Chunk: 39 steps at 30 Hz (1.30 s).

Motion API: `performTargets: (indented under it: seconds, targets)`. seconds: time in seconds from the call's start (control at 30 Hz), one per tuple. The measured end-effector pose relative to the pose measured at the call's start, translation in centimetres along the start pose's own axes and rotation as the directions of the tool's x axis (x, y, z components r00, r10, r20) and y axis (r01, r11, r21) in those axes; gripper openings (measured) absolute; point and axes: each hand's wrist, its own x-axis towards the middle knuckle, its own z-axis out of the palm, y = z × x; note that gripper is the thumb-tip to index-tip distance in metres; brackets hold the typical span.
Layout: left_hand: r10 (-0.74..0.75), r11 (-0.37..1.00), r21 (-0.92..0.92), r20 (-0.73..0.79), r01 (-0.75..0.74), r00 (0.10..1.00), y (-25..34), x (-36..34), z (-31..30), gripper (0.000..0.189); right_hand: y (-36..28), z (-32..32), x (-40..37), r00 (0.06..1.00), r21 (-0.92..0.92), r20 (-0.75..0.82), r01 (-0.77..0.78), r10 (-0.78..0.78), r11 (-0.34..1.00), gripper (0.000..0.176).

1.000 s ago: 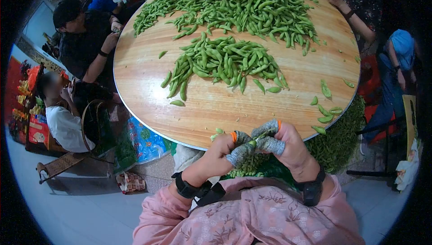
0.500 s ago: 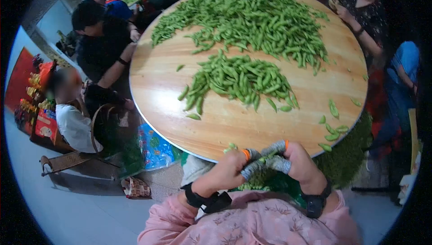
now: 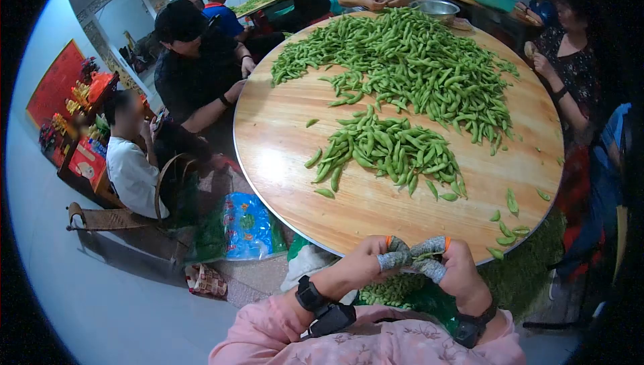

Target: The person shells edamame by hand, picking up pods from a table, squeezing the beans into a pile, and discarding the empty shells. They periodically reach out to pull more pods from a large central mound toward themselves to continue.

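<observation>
My left hand (image 3: 365,263) and my right hand (image 3: 459,270) meet over the near edge of the round wooden table (image 3: 282,211). Grey finger covers with orange rims wrap the thumb and a finger of each. Between the fingertips both hands pinch a small green edamame pod (image 3: 422,255), partly hidden by the fingers. Just below them, near my lap, is a mass of shelled beans (image 3: 392,291). Past my hands lies a small pile of edamame pods (image 3: 389,147), and behind it a much larger heap (image 3: 416,63).
Several loose pods (image 3: 506,231) lie near the right edge. At the back stands a metal bowl (image 3: 435,9). People sit around the table, one in black (image 3: 194,76) at left. A blue plastic bag (image 3: 248,227) lies on the floor beside a wooden chair (image 3: 127,221).
The view has tilted up and shifted, so the table appears lower and further right. My hands stay together at the fingertips, now a little lower in view, still pinching a pod.
</observation>
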Motion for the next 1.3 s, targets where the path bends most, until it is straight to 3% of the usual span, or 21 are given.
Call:
performTargets:
  seconds: [0.03,0.1,0.17,0.23,0.3,0.33,0.37,0.4,0.53,0.6,0.63,0.7,0.73,0.8,0.83,0.9,0.97,1.03,1.07,1.2,1.3]
  targets:
    - [0.1,0.994,-0.04,-0.008,-0.1,0.995,-0.3,0.1,0.2,0.013,0.0,-0.2,0.2,1.0,-0.004,0.009,0.006,-0.006,1.0,0.016]
    - [0.199,0.976,-0.083,-0.019,-0.2,0.98,-0.5,0.5,0.5,0.013,0.4,-0.5,0.4,0.983,0.349,0.061,-0.185,0.174,0.919,0.015]
    - [0.546,0.804,0.319,-0.06,-0.502,0.836,-1.3,0.8,1.0,0.01,1.5,-0.8,0.4,0.975,0.453,0.123,-0.223,0.187,0.863,0.014]
    - [0.475,0.845,0.314,-0.069,-0.433,0.877,-1.4,0.7,1.0,0.009,1.4,-0.6,0.2,0.964,0.547,0.185,-0.263,0.191,0.795,0.014]
    - [0.406,0.875,0.318,-0.072,-0.365,0.911,-1.2,0.6,0.9,0.01,0.1,0.4,-0.1,1.0,-0.044,-0.004,-0.019,0.019,0.999,0.013]
    - [0.257,0.952,0.201,-0.127,-0.229,0.958,-1.0,0.6,0.9,0.01,0.1,0.4,0.0,1.0,-0.043,0.001,-0.022,0.022,0.999,0.013]
    - [0.097,0.993,0.078,-0.16,-0.085,0.982,-0.9,0.5,0.9,0.01,0.0,0.3,0.0,0.999,-0.226,0.034,0.049,-0.042,0.973,0.012]
    - [0.166,0.984,0.081,-0.134,-0.156,0.977,-1.2,0.7,1.0,0.01,0.0,0.2,0.1,0.992,-0.397,0.076,0.122,-0.1,0.91,0.012]
    - [0.387,0.893,0.286,-0.092,-0.348,0.918,-1.6,0.4,1.4,0.011,-0.1,0.0,-0.3,1.0,-0.123,0.012,-0.011,0.013,0.992,0.014]
    - [0.368,0.691,0.655,0.047,-0.307,0.929,-1.4,-0.1,1.0,0.013,-0.2,-1.3,-1.4,0.985,-0.172,-0.163,-0.075,0.047,0.982,0.017]
    - [0.364,0.693,0.653,0.047,-0.304,0.93,-1.5,-0.1,0.9,0.013,-0.2,-2.6,-2.2,0.973,-0.221,-0.23,-0.079,0.027,0.972,0.018]
    - [0.495,0.34,0.848,0.207,-0.407,0.844,-1.7,0.0,0.6,0.017,-1.2,-5.2,-3.9,0.923,-0.364,-0.385,-0.139,-0.013,0.921,0.02]
    - [0.491,0.346,0.844,0.209,-0.41,0.846,-1.6,0.1,0.6,0.017,-1.2,-6.4,-5.0,0.881,-0.394,-0.473,-0.194,-0.017,0.898,0.024]
    - [0.691,0.175,0.799,0.317,-0.576,0.65,-1.1,0.2,0.7,0.017,-0.5,-9.4,-7.1,0.848,-0.53,-0.524,-0.249,-0.082,0.811,0.028]
    - [0.691,0.179,0.796,0.317,-0.578,0.65,-0.6,0.2,0.7,0.017,-0.1,-10.9,-8.0,0.833,-0.55,-0.549,-0.298,-0.068,0.78,0.029]
    - [0.771,0.072,0.846,0.289,-0.528,0.568,0.3,-0.4,0.1,0.021,2.7,-14.3,-10.3,0.804,-0.636,-0.582,-0.36,-0.119,0.683,0.029]
    - [0.809,0.156,0.959,0.012,-0.235,0.588,-0.3,-0.9,-2.4,0.03,5.0,-16.3,-12.3,0.773,-0.702,-0.607,-0.414,-0.183,0.58,0.029]
    - [0.85,0.251,0.962,-0.27,0.103,0.452,0.9,-0.8,-5.0,0.03,6.6,-17.2,-13.1,0.715,-0.706,-0.669,-0.527,-0.203,0.474,0.03]
    - [0.83,0.194,0.909,-0.352,0.37,0.431,1.8,-0.7,-6.2,0.03,7.2,-17.4,-13.2,0.667,-0.653,-0.726,-0.597,-0.163,0.467,0.03]
    - [0.682,0.085,0.845,-0.435,0.527,0.588,3.1,0.2,-9.7,0.032,7.9,-18.9,-13.8,0.638,-0.577,-0.77,-0.701,0.006,0.42,0.03]
    - [0.679,0.087,0.844,-0.439,0.529,0.589,2.9,0.3,-10.4,0.028,6.8,-17.5,-13.5,0.613,-0.626,-0.766,-0.64,-0.194,0.445,0.027]
